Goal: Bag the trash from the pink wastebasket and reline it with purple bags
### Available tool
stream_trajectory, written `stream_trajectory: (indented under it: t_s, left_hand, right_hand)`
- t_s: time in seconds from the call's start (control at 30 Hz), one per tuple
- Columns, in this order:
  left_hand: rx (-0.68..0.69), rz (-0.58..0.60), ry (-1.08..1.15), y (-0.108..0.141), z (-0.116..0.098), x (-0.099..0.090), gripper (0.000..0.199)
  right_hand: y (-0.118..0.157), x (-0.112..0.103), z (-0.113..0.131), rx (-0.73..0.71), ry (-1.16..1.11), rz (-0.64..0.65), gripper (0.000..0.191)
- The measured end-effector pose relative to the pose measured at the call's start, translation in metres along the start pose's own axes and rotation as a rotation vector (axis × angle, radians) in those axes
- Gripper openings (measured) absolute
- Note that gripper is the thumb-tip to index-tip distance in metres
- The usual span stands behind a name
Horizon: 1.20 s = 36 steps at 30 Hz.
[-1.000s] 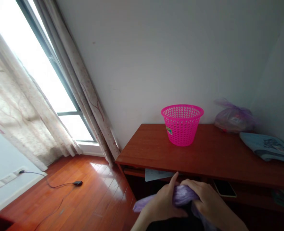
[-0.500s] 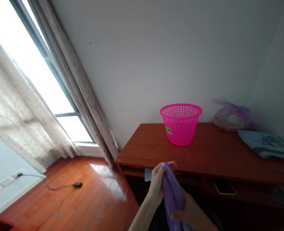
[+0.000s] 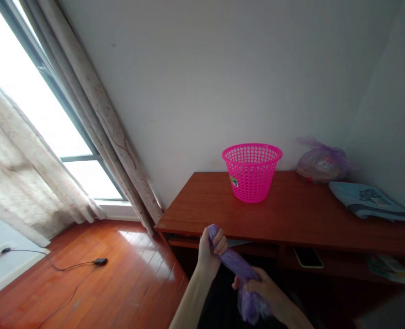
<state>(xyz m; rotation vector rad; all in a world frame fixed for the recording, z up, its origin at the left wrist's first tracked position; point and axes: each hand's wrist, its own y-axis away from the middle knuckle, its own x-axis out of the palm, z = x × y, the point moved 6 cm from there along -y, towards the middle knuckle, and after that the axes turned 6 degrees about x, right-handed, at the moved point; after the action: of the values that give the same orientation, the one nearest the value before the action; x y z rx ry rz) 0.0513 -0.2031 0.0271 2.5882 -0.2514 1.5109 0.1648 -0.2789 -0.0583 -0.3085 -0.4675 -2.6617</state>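
Note:
A thin purple plastic bag (image 3: pixel 235 262), bunched into a long strip, stretches between my two hands in front of the desk. My left hand (image 3: pixel 212 249) is closed around its upper end, just before the desk's front edge. Lower and to the right, my right hand (image 3: pixel 259 288) grips the bag farther down, and its loose crumpled end hangs below that hand. Beyond my hands a pink perforated plastic basket (image 3: pixel 252 176) stands upright on the desk; a small label shows on its left side.
On the wooden desk (image 3: pixel 202 205), a tied purple bag (image 3: pixel 321 164) with things in it and a folded light-blue cloth (image 3: pixel 370 199) lie at the right. A phone (image 3: pixel 308 257) rests on the shelf below. A black adapter (image 3: pixel 100 262) with a cord lies on the floor.
My left hand has moved left and closed around the bag's top end. The bag has gone from hanging steeply to a slanted, taut strip. The view has shifted slightly.

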Motion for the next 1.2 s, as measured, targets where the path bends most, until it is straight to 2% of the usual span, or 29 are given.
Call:
stream_trajectory:
  t_s: [0.1, 0.23, 0.37, 0.6, 0.73, 0.87, 0.97, 1.07, 1.13, 1.2]
  left_hand:
    - [0.031, -0.042, 0.05, -0.006, -0.016, -0.011, 0.034]
    - [0.05, -0.049, 0.063, -0.013, -0.033, -0.02, 0.029]
    - [-0.024, -0.055, 0.036, -0.019, -0.034, -0.026, 0.024]
    - [-0.135, -0.013, -0.15, -0.025, -0.019, -0.034, 0.014]
    - [-0.159, 0.011, -0.266, -0.033, -0.011, -0.039, 0.016]
    - [-0.177, -0.038, -0.358, -0.041, -0.003, -0.052, 0.021]
    - [-0.21, -0.085, -0.369, -0.043, 0.003, -0.063, 0.019]
    - [-0.211, -0.113, -0.335, -0.044, 0.005, -0.069, 0.015]
    - [-0.182, -0.152, -0.307, -0.045, 0.002, -0.07, 0.014]
    - [-0.15, -0.211, -0.295, -0.046, -0.001, -0.07, 0.015]
  right_hand:
    - [0.01, 0.0, 0.02, 0.064, -0.249, 0.089, 0.029]
    - [0.018, -0.018, 0.037, 0.133, -0.316, -0.016, 0.055]
    - [0.021, -0.034, 0.043, 0.149, -0.288, -0.123, 0.038]
    - [0.024, -0.073, 0.031, 0.142, -0.333, -0.379, 0.026]
    - [0.028, -0.088, 0.032, 0.088, -0.248, -0.408, 0.02]
    - [0.036, -0.094, 0.042, -0.001, -0.164, -0.432, 0.023]
    - [0.042, -0.103, 0.052, -0.033, 0.021, -0.532, 0.036]
    - [0.044, -0.113, 0.064, 0.002, 0.294, -0.59, 0.047]
    - [0.043, -0.12, 0.071, 0.022, 0.439, -0.585, 0.046]
    - [0.042, -0.124, 0.076, 0.006, 0.469, -0.561, 0.04]
